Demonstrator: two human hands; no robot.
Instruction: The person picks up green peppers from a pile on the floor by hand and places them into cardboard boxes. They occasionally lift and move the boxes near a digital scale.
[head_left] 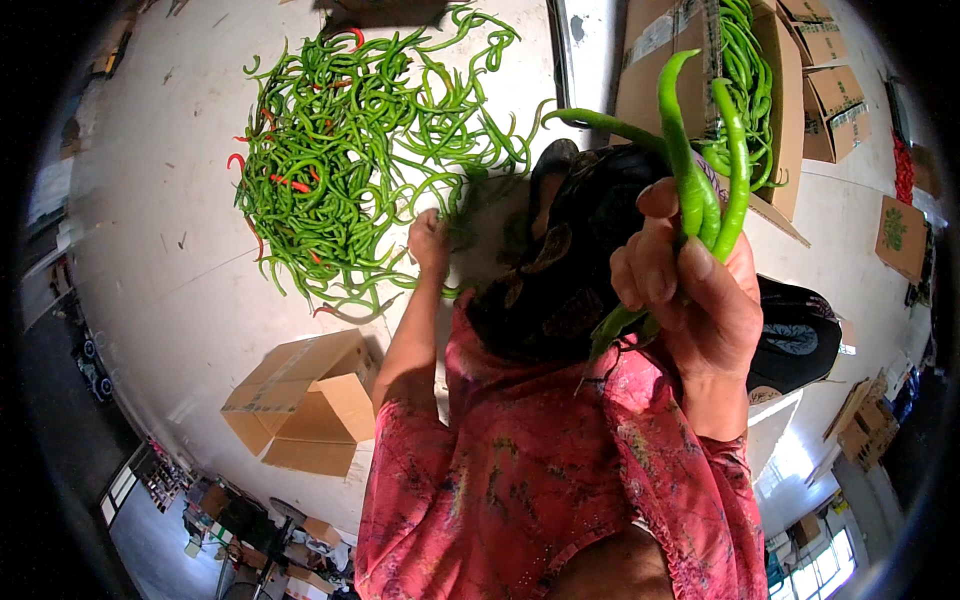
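Raised on the right, my right hand (690, 285) is closed round a small bunch of long green chili peppers (684, 150). Their tips stick up past my fingers and their stem ends show below them. My left hand (428, 243) is low at the near right edge of a wide pile of green chili peppers (325, 170) on the floor, with a few red ones mixed in. Its fingers are curled in; whatever they may hold is hidden.
An open cardboard box (790, 110) with green chili peppers inside stands at the upper right, more cartons (835, 105) beyond it. Another open carton (300, 400) lies on the floor at left, near my left forearm. My dark-clothed legs (560, 270) lie between pile and box.
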